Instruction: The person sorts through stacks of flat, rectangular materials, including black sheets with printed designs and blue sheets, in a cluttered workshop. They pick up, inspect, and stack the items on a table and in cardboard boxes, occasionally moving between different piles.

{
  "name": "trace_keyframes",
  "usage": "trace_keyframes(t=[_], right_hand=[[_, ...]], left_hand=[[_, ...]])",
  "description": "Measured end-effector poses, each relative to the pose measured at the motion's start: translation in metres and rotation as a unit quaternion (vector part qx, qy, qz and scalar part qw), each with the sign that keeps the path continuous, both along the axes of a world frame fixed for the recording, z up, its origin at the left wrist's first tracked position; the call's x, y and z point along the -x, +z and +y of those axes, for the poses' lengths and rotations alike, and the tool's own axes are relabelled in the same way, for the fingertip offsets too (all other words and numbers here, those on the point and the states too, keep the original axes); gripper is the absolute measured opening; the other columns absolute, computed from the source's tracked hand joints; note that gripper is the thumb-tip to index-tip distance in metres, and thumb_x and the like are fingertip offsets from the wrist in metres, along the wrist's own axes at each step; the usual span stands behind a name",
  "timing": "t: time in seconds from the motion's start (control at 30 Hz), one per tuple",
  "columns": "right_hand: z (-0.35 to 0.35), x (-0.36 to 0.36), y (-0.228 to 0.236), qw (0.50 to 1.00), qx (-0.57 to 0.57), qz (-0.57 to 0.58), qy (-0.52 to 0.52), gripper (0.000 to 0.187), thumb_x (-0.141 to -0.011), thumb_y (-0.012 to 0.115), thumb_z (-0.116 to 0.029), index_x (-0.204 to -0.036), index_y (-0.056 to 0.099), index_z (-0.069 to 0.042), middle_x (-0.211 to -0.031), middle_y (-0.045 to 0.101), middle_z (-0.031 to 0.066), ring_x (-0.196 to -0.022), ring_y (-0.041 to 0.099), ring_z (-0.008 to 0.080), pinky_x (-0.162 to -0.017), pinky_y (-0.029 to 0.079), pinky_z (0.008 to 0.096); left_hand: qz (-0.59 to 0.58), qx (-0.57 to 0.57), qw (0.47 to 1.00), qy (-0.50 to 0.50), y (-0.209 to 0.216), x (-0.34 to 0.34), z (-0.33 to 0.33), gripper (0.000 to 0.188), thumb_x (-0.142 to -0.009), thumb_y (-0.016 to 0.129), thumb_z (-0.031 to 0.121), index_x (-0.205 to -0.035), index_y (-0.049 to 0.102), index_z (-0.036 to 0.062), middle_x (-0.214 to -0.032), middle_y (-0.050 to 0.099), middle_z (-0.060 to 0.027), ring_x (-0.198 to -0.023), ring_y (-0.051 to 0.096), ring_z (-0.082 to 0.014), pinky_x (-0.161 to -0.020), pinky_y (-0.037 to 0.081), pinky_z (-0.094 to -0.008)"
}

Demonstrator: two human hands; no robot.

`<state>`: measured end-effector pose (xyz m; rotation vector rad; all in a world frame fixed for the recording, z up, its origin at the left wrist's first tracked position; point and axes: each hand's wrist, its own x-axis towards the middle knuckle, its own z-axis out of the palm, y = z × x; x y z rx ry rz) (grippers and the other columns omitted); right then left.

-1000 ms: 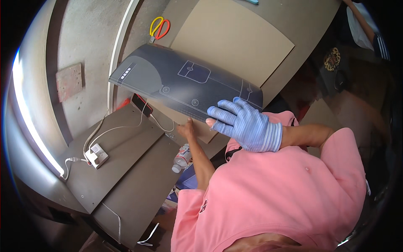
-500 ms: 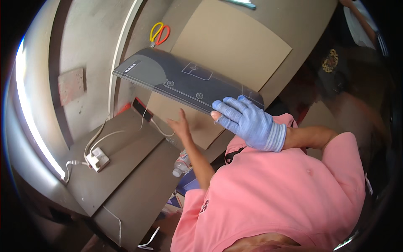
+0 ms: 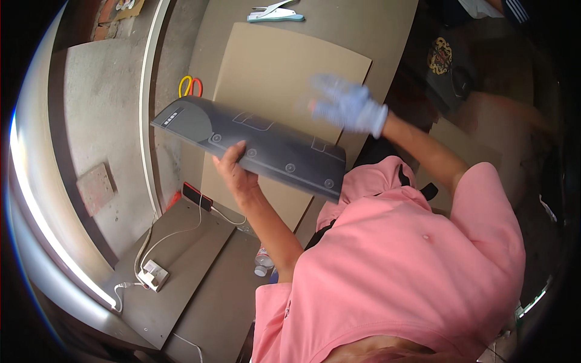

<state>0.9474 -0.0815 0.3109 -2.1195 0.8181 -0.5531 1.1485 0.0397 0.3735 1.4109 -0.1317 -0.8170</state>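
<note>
A long dark grey printed panel [image 3: 272,142] with thin white outlines and several ringed circles along its near edge is held up, slightly tilted. My bare left hand [image 3: 238,171] is closed on that near edge, thumb on top and the other fingers underneath, out of sight. My right hand [image 3: 348,104], in a light blue knit glove, is off the panel, above the right part of a large brown cardboard sheet [image 3: 290,54]. Its fingers are blurred by motion but look spread, and nothing shows in them.
Scissors [image 3: 189,86] with yellow and red handles lie beyond the panel, beside the wall. A teal-and-white tool [image 3: 275,14] sits at the far end. Left are a phone [image 3: 197,196] on a cable and a white power adapter [image 3: 153,275]. A bottle [image 3: 263,263] stands near my left arm.
My left hand has come up and taken hold of the panel's near edge. The gloved right hand has let go of the panel and moved away from it, farther out. The view has shifted.
</note>
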Motion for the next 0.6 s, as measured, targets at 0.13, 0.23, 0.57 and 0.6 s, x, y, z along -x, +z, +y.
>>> trace_keyframes(t=[0.13,0.23,0.57,0.6], right_hand=[[-0.058,0.017,-0.099,0.928,0.074,0.304,-0.201,0.055,-0.078,0.054,-0.034,-0.121,0.042,-0.003,-0.124,0.043,0.0163,-0.111,0.043,0.0352,-0.09,0.036,0.0477],[-0.07,0.014,-0.095,0.897,0.012,0.413,-0.158,0.056,-0.077,0.054,-0.033,-0.124,0.041,-0.004,-0.126,0.041,0.0144,-0.114,0.041,0.033,-0.092,0.034,0.0487],[-0.084,0.041,-0.063,0.953,-0.247,0.104,-0.145,0.048,-0.075,0.056,-0.019,-0.121,0.051,-0.009,-0.106,0.059,0.0136,-0.093,0.057,0.0228,-0.083,0.045,0.0336],[-0.086,0.044,-0.054,0.935,-0.325,0.022,-0.137,0.047,-0.074,0.056,-0.017,-0.12,0.052,-0.008,-0.102,0.061,0.0134,-0.089,0.059,0.0212,-0.081,0.047,0.0311]], left_hand=[[-0.003,0.029,0.999,-0.04,0.002,-0.008,0.011,0.047,-0.063,0.048,-0.007,-0.111,0.042,-0.0062,-0.094,0.052,-0.0148,-0.081,0.057,-0.0246,-0.071,0.051,-0.036],[-0.009,0.033,0.999,-0.039,0.005,-0.006,0.014,0.054,-0.063,0.048,-0.008,-0.116,0.039,-0.004,-0.098,0.051,-0.0143,-0.084,0.056,-0.0242,-0.074,0.05,-0.0353],[-0.253,0.043,0.966,-0.009,0.027,0.037,-0.02,0.09,-0.068,0.046,-0.011,-0.141,0.001,0.0166,-0.139,0.026,-0.0143,-0.119,0.038,-0.022,-0.096,0.033,-0.0342],[-0.268,0.07,0.961,-0.006,0.026,0.038,-0.021,0.087,-0.069,0.046,-0.011,-0.142,0.008,0.0162,-0.14,0.026,-0.0136,-0.122,0.034,-0.0206,-0.101,0.028,-0.0337]])
